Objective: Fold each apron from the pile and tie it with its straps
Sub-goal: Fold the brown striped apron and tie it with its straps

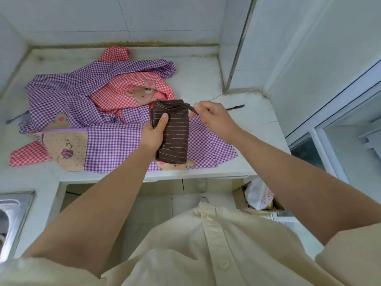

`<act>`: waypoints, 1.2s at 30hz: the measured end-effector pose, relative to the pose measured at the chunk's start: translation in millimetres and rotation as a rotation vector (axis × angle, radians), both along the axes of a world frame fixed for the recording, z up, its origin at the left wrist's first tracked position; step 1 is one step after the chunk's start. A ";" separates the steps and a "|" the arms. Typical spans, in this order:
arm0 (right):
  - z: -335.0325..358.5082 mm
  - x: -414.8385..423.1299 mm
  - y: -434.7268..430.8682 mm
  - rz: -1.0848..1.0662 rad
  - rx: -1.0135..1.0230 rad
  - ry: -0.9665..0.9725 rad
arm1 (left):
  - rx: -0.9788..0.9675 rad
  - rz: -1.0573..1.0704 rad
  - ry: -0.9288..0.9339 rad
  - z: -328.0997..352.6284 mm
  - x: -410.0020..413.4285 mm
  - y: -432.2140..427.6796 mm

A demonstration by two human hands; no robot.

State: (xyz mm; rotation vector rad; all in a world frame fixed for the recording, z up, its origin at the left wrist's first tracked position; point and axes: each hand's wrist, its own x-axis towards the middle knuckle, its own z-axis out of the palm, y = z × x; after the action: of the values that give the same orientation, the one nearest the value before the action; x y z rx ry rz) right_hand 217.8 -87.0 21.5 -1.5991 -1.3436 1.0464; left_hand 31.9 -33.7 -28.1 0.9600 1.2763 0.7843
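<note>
A brown striped apron (175, 133), folded into a narrow bundle, hangs just above the counter. My left hand (153, 134) grips its left side, thumb across the front. My right hand (212, 116) pinches the bundle's dark strap (190, 107) near the top right corner and holds it taut. The strap's loose end (235, 107) lies on the counter to the right. Under and behind the bundle lies the pile: a purple checked apron (107, 129) with bear patches spread wide, and a red checked apron (132, 93) crumpled on top of it.
The white stone counter (247, 129) meets tiled walls at the back and right. A steel sink (14, 213) sits at the lower left. Below the counter's front edge, at the right, an open box holds a white plastic bag (257, 195).
</note>
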 end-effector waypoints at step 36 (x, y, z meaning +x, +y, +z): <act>-26.9 -16.2 -154.7 -0.279 -0.262 0.944 | 0.282 -0.588 0.188 9.9 -33.1 -147.5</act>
State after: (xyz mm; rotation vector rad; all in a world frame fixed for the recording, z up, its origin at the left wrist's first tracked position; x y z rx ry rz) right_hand 201.6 -241.7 -5.4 -1.1407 -0.3520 1.5540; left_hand -1.2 -181.3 -18.2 1.5745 0.9693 0.4189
